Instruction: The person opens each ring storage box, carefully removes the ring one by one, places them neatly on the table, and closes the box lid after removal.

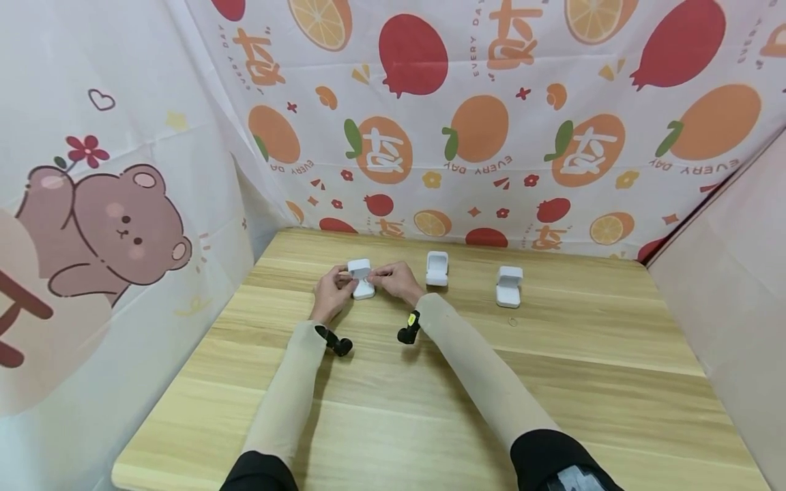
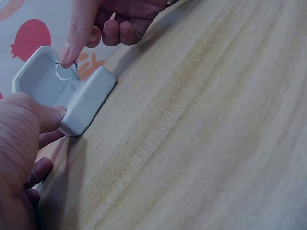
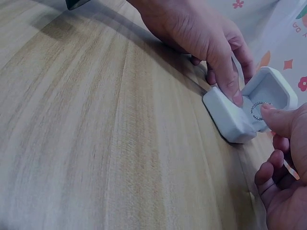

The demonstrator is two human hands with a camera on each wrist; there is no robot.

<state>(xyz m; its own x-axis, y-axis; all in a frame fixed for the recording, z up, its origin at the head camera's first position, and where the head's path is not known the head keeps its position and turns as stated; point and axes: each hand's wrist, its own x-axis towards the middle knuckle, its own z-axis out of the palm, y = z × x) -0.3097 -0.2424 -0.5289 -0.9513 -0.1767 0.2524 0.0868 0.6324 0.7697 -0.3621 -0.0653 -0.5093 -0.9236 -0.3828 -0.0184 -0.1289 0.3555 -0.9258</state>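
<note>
A small white ring box (image 1: 364, 289) stands on the table with its lid raised, between both hands. My left hand (image 1: 331, 295) grips the box from its left side, thumb at the base's front edge. My right hand (image 1: 398, 281) pinches a ring (image 2: 66, 72) studded with small stones at the box's opening, in front of the inner lid. In the right wrist view the ring (image 3: 259, 110) sits by the thumb tip, just above the base (image 3: 230, 115). The lower part of the ring is partly hidden by the box in the left wrist view.
Two more open white ring boxes stand to the right, one in the middle (image 1: 437, 269) and one farther right (image 1: 509, 287). A loose ring (image 1: 513, 322) lies in front of the right one. A fruit-print curtain (image 1: 479, 191) hangs along the table's (image 1: 430, 409) back edge.
</note>
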